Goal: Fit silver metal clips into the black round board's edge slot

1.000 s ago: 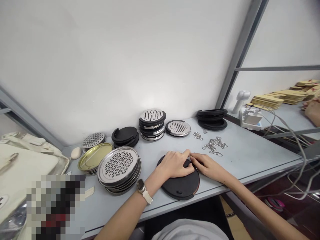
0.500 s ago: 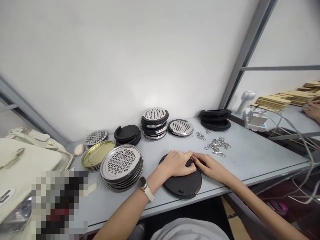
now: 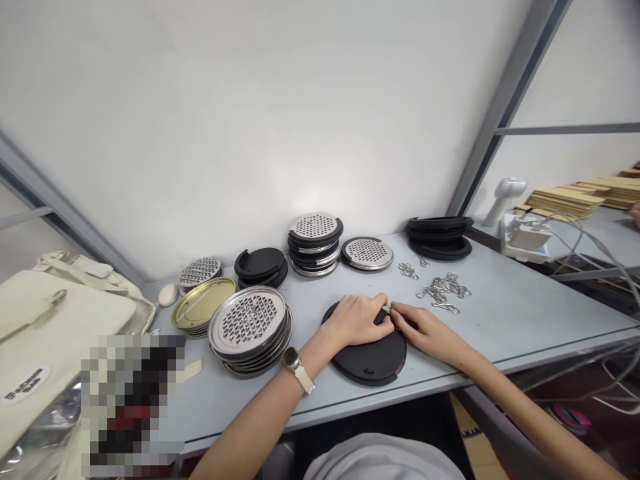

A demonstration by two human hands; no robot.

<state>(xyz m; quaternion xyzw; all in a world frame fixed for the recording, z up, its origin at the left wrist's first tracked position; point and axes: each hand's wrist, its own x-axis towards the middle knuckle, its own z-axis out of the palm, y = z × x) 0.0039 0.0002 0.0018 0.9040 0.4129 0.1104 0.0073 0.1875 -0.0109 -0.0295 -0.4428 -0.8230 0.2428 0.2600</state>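
A round black plastic disc lies flat near the table's front edge, with a small oval hole near its front rim. My left hand lies over its upper part, fingers curled toward the far rim and thumb bent inward. At that rim, my right hand pinches with fingertips meeting those of the left. A glint of metal shows between the fingertips, seemingly a wire clip, mostly covered. Beyond my right hand lies a loose heap of metal wire clips, with a few more clips farther back.
Left of the disc stand stacked metal grater plates and gold-coloured lids. Along the wall are black holders, a stack of graters in black rims, a single grater and more black rings. A canvas bag sits left.
The view has shifted slightly, so everything sits a little differently in frame. Both hands stay at the disc's far rim, with the fingertips moved only slightly.
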